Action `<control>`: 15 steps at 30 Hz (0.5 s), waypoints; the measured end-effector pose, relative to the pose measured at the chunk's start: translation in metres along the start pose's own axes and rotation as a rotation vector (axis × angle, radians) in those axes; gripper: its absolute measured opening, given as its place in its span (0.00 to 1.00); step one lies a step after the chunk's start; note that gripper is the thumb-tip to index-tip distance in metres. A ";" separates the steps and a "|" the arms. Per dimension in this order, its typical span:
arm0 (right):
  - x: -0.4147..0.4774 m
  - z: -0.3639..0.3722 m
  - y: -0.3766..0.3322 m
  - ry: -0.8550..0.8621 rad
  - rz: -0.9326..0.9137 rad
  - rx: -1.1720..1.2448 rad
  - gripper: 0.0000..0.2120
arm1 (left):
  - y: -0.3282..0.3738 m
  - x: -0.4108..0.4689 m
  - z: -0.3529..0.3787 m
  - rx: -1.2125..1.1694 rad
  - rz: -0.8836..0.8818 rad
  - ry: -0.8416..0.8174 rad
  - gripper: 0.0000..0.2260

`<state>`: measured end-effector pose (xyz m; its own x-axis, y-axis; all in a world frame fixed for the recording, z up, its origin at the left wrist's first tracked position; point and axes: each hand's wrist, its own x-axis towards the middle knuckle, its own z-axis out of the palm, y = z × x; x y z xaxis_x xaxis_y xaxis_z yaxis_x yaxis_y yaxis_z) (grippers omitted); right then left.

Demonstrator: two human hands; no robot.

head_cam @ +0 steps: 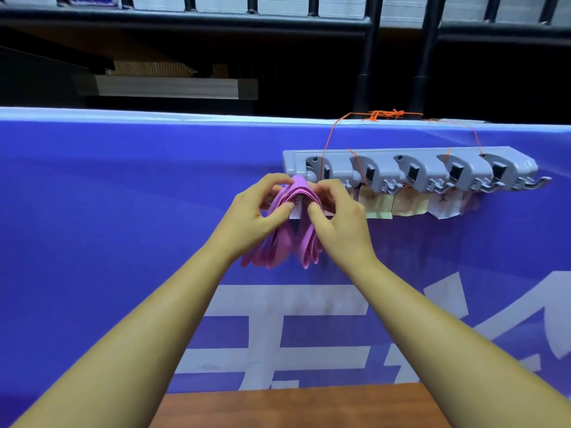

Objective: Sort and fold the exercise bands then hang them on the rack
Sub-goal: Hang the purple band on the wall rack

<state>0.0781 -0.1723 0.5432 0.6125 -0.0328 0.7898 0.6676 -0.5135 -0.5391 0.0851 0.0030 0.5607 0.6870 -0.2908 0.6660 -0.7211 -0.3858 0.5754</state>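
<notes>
Up against the blue banner (123, 180), both hands worked at the left end of the grey rack (386, 154), which hung from an orange string (383, 114) knotted over the banner's top edge. A pink exercise band (284, 245), folded into several layers, was draped with its fold at the top, touching the rack's leftmost holder, and its loose ends hung down the banner below the hands. The left hand (256, 217) held the band's left side, its grip pinching the layers between thumb and curled fingers. The right hand (336, 220) took the right side just beside it, its grip likewise pinching the pink layers, so the two thumbs nearly met across the fold. Small paper labels (378, 205), yellowish and white, hung in a row under the other holders toward the rack's right end; their writing was too small to read. Large white characters ran across the banner lower down. A brown wooden table (309, 406) showed below the forearms, its far edge against the banner. Black railing (185, 21) crossed behind the banner's top edge.
</notes>
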 end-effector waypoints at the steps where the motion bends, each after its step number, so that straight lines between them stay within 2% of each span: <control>1: -0.001 0.000 0.001 -0.020 0.000 0.021 0.11 | -0.001 -0.001 0.000 -0.006 -0.008 -0.010 0.15; 4: -0.005 -0.002 0.005 -0.059 -0.008 0.035 0.15 | -0.001 -0.004 0.002 -0.025 -0.027 -0.023 0.17; 10: -0.008 -0.002 0.009 -0.059 0.012 0.055 0.13 | 0.000 -0.007 0.012 -0.042 -0.064 0.012 0.16; 15: -0.020 -0.007 0.009 -0.098 0.022 0.031 0.18 | -0.003 -0.021 0.011 -0.062 -0.091 0.028 0.19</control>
<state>0.0693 -0.1822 0.5247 0.6644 0.0407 0.7462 0.6653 -0.4871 -0.5658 0.0734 0.0003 0.5398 0.7474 -0.2323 0.6224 -0.6610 -0.3545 0.6614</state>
